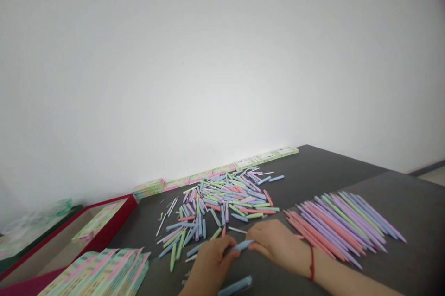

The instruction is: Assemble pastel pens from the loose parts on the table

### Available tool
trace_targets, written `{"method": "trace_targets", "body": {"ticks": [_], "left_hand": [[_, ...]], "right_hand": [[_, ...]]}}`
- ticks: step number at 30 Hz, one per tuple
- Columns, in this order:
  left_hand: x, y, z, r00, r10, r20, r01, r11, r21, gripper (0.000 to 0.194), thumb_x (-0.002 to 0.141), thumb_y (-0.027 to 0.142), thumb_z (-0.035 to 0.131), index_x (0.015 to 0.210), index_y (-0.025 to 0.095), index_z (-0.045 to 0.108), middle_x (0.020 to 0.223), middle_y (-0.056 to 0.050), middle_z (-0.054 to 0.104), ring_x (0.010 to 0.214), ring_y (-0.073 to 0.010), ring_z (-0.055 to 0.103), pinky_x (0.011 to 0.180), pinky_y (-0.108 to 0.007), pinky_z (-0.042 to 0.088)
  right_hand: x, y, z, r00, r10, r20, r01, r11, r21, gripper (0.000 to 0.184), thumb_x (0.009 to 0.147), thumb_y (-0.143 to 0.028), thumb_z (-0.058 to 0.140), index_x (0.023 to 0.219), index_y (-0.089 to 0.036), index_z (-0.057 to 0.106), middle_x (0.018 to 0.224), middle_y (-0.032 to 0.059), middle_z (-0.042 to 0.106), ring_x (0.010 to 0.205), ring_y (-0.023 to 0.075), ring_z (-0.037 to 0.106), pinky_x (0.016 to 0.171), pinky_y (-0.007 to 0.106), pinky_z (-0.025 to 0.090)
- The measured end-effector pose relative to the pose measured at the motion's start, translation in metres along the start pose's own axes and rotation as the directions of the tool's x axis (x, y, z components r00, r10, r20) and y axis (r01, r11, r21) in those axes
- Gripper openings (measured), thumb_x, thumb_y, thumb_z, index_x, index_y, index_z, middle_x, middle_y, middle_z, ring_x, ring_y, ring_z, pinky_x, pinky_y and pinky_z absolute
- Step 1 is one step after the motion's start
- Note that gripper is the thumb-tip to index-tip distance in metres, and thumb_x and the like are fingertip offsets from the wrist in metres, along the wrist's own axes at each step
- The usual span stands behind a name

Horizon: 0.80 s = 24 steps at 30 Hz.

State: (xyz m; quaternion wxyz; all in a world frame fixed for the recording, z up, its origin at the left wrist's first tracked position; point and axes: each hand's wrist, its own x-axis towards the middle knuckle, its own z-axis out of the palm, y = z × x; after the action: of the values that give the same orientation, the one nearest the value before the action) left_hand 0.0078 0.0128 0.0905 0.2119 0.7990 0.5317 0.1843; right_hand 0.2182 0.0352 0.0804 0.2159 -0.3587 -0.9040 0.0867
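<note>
Low in the middle of the head view, a light blue pen piece (pixel 241 245) lies between my two hands. My left hand (pixel 213 261) pinches its left end, and my right hand (pixel 274 244), with a red cord at the wrist, has its fingers closed on the other end. Fingers cover both ends, so its full shape is hidden. Below the hands lies another blue pen piece (pixel 236 286) on the dark table. Just beyond them spreads a loose heap of pastel pen parts (pixel 225 196). To the right of my right hand, long pastel pens (pixel 333 226) lie side by side.
A red open box (pixel 120 222) with printed cartons inside stands at the left. In front of it are fanned printed packets (pixel 100 272). Flat green and pink boxes (pixel 222 169) line the wall edge. Clear plastic wrap (pixel 34 226) lies far left.
</note>
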Motion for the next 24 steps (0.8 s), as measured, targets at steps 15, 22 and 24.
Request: {"method": "trace_targets", "body": {"ticks": [15, 22, 24], "left_hand": [[-0.003, -0.001, -0.009, 0.990, 0.062, 0.130, -0.029, 0.970, -0.241, 0.002, 0.077, 0.021, 0.055, 0.076, 0.019, 0.054, 0.068, 0.006, 0.049, 0.066, -0.0112, 0.045, 0.058, -0.022, 0.028], [-0.005, 0.018, -0.018, 0.998, 0.059, 0.013, -0.059, 0.997, 0.046, 0.020, 0.090, 0.028, 0.041, 0.083, 0.020, 0.058, 0.075, 0.000, 0.062, 0.069, -0.0158, 0.054, 0.061, -0.024, 0.031], [-0.006, 0.018, -0.019, 0.997, 0.082, 0.007, -0.082, 0.997, 0.000, 0.022, 0.090, 0.029, 0.040, 0.083, 0.020, 0.058, 0.075, 0.000, 0.061, 0.070, -0.0158, 0.053, 0.062, -0.024, 0.032]], "right_hand": [[-0.001, -0.012, -0.012, 0.997, -0.026, -0.070, 0.031, 0.997, 0.076, 0.022, 0.090, -0.038, 0.052, 0.081, -0.020, 0.061, 0.074, 0.0004, 0.063, 0.067, 0.0149, 0.053, 0.059, 0.025, 0.032], [0.003, -0.012, -0.014, 0.975, 0.222, -0.025, -0.158, 0.761, 0.629, 0.009, 0.086, -0.020, 0.051, 0.079, -0.019, 0.057, 0.064, -0.0042, 0.058, 0.060, 0.0120, 0.054, 0.056, 0.021, 0.036], [0.004, -0.013, -0.012, 0.972, 0.230, -0.050, -0.133, 0.712, 0.689, 0.009, 0.085, -0.018, 0.051, 0.078, -0.018, 0.056, 0.063, -0.0044, 0.056, 0.059, 0.0119, 0.054, 0.056, 0.021, 0.037]]}}
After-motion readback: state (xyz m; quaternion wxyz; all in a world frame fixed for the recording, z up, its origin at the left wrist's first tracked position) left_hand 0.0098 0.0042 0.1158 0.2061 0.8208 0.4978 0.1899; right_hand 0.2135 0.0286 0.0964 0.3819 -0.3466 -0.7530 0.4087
